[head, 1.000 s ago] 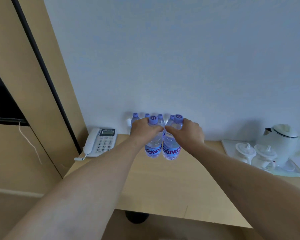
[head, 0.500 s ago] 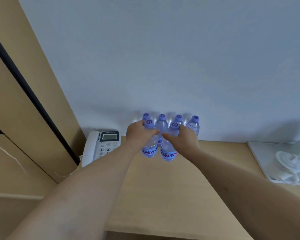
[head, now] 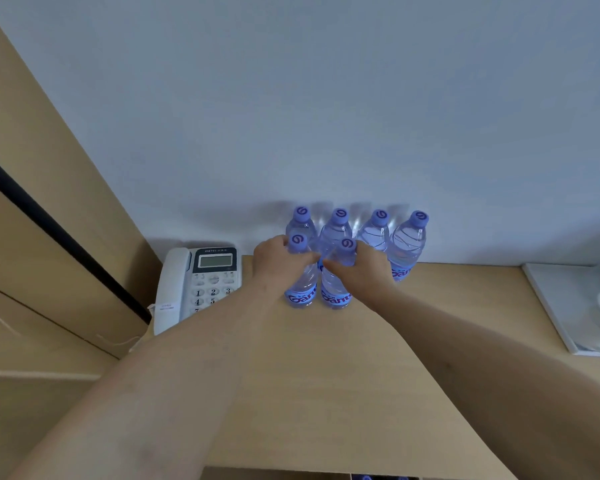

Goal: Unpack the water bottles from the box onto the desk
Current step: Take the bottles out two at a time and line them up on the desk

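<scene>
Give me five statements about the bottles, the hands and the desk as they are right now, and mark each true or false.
1. Six bottles stand on the desk. True: four in the back row by the wall, two in front.
2. The left hand holds a front bottle near its neck. True.
3. The right hand rests flat on the desk, away from the bottles. False: it holds the other front bottle.
4. The phone sits to the right of the bottles. False: it sits to their left.
5. One bottle lies on its side. False: all stand upright with their caps on.
</scene>
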`<act>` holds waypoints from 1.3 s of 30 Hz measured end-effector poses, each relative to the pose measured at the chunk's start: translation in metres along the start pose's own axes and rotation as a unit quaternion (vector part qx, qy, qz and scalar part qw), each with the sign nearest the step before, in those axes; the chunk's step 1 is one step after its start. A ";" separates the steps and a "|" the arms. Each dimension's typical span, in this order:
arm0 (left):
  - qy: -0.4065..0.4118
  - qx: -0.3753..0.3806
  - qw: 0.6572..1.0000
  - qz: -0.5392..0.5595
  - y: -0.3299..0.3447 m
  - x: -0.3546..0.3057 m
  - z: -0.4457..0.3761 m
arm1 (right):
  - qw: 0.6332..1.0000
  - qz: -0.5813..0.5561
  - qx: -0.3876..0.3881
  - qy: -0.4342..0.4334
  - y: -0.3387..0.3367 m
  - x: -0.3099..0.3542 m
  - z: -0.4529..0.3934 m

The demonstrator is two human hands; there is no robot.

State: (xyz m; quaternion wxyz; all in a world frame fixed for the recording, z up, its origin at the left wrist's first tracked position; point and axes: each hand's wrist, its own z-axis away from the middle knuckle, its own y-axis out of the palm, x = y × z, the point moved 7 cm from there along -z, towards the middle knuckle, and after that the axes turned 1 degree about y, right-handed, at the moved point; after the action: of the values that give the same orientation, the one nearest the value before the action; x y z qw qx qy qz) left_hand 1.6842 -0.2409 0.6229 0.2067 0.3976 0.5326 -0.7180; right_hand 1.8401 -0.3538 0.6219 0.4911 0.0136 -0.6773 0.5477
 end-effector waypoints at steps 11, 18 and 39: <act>-0.028 0.036 0.999 0.023 0.006 0.004 -0.003 | 0.999 -0.027 0.012 -0.020 0.001 -0.005 -0.004; -0.012 0.025 1.000 -0.001 0.010 0.004 0.002 | 0.998 -0.033 0.031 -0.042 0.002 0.004 0.001; 0.016 -0.032 0.999 -0.021 0.011 0.006 0.008 | 0.997 -0.021 0.046 -0.064 0.002 0.004 0.004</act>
State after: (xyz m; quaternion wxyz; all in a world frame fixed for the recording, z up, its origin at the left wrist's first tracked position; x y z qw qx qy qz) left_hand 1.6857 -0.2514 0.6124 0.1959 0.3912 0.5665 -0.6983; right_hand 1.8347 -0.3536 0.6239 0.4573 0.0855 -0.6812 0.5653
